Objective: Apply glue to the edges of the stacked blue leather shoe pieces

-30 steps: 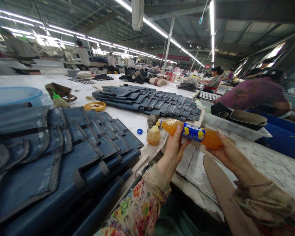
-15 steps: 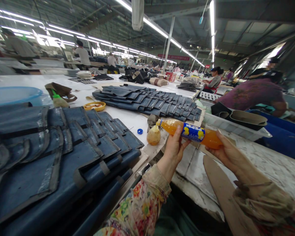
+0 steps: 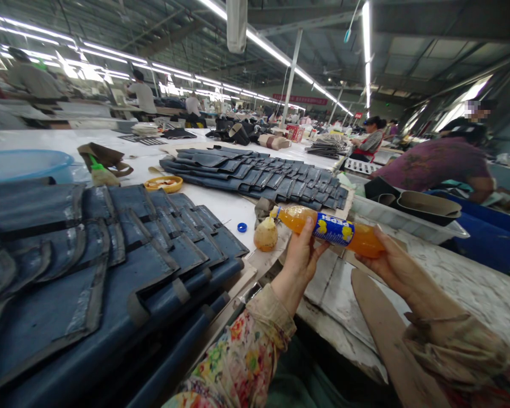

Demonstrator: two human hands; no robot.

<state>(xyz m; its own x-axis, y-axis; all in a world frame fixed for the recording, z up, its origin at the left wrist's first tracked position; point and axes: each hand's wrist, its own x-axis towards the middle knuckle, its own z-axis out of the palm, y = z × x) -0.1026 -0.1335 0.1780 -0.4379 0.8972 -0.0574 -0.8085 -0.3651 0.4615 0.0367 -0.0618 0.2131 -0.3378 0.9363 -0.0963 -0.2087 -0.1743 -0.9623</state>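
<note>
Both hands hold an orange drink bottle [image 3: 300, 219] with a blue label, tipped on its side with its open neck pointing left. My left hand [image 3: 300, 262] grips it near the neck and label. My right hand [image 3: 391, 265] supports its base from below. The bottle's blue cap [image 3: 242, 227] lies loose on the white table. A round tan lump [image 3: 266, 235] sits just left of the bottle's neck. Under my right forearm lies a long tan sole-shaped piece [image 3: 386, 334] on a stained board.
Overlapping dark blue cut pieces [image 3: 110, 249] cover the near left; another spread [image 3: 263, 173] lies farther back. A yellow dish [image 3: 164, 183], a blue basin [image 3: 21, 164] and a white tray [image 3: 408, 218] with tan pieces stand around. A person in purple [image 3: 437, 161] works at right.
</note>
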